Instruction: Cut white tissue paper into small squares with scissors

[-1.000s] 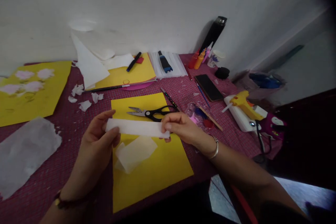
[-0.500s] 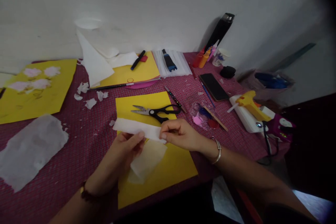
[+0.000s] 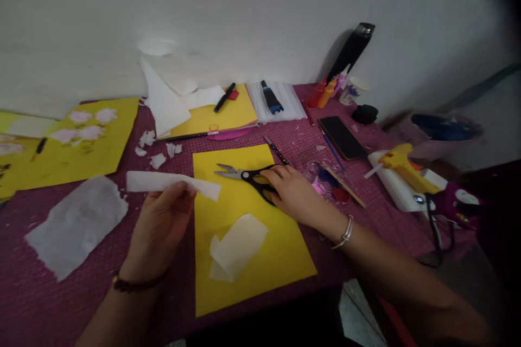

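My left hand (image 3: pixel 166 222) pinches a folded strip of white paper (image 3: pixel 148 181) between thumb and fingers, left of the yellow sheet. On the upper part of the yellow sheet (image 3: pixel 252 293) lie the black-handled scissors (image 3: pixel 248 175), blades slightly apart and pointing left. The fingers of my right hand (image 3: pixel 295 192) are closed around their handle loops, partly hiding them. Lower on the same sheet rests a loose piece of thin whitish paper (image 3: pixel 242 241).
Left are a crumpled thin sheet (image 3: pixel 81 222), torn paper scraps (image 3: pixel 158 161) and yellow sheets with pink flowers (image 3: pixel 122 124). On the right are a paint palette (image 3: pixel 313 171), a phone (image 3: pixel 342 136) and a yellow glue gun (image 3: pixel 407 168). A black flask (image 3: pixel 350 51) leans against the wall.
My right hand has let go of the paper strip and moved up and right onto the scissors' handles. My left hand has carried the strip left. The view has shifted slightly.
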